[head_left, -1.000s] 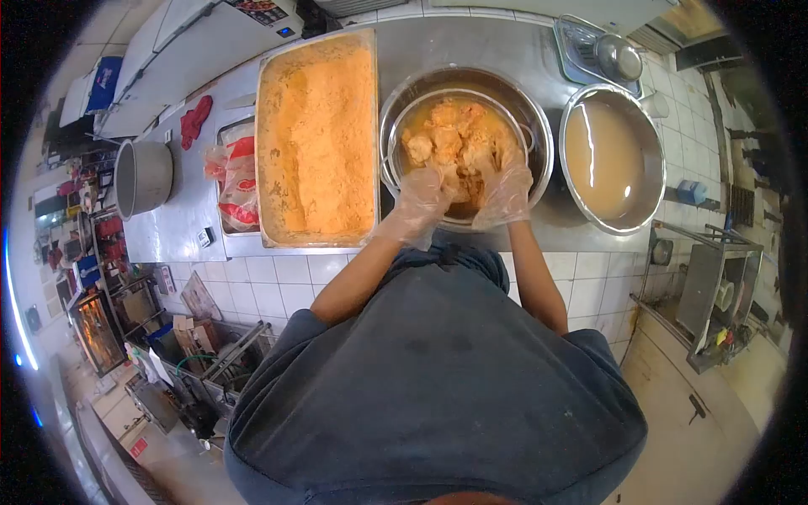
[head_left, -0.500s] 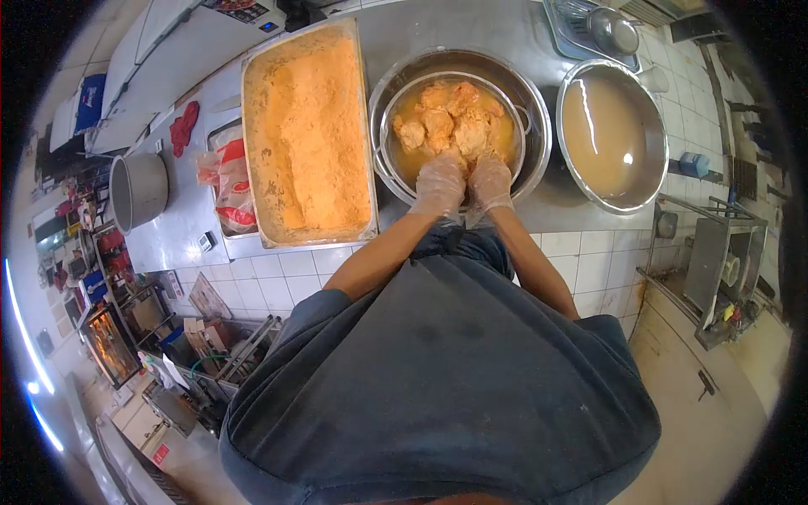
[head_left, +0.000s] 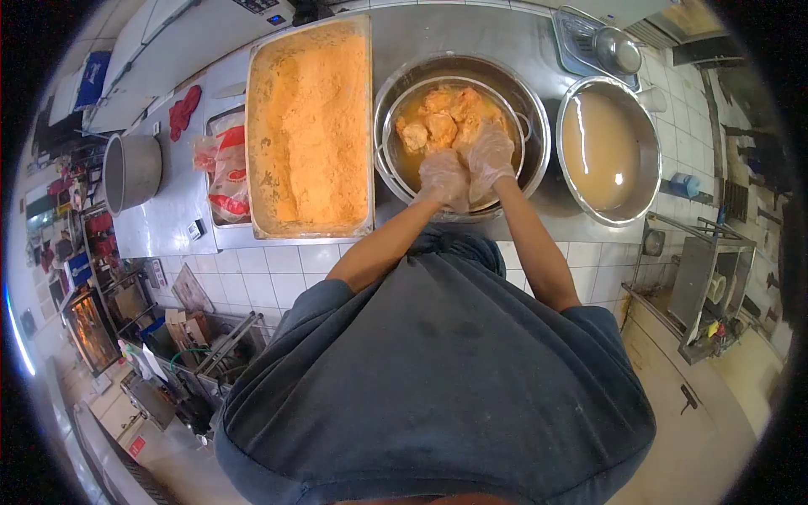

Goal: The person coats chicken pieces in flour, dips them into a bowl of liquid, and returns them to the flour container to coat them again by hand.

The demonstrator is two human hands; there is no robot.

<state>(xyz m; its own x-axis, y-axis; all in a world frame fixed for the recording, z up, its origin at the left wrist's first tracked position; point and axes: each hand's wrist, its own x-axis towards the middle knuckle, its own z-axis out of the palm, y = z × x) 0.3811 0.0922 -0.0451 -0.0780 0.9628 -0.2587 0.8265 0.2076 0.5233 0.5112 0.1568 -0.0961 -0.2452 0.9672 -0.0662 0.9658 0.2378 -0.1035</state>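
Pot [head_left: 454,80]: handles [head_left: 529,126] point left, right
Meat pieces [head_left: 440,126]: toward far rim (long axes unclear)
Left hand [head_left: 443,175]: at near rim; fingers, cannot tell
Right hand [head_left: 491,153]: seemingly touching pieces; fingers likewise

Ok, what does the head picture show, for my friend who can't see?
Gloved left hand and right hand reach into a pot of lumpy orange pieces in liquid, nested in a larger metal bowl. A tray of orange powder stands left, a basin of cloudy liquid right.

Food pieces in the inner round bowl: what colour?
Food pieces: orange, some paler tan. Head view.
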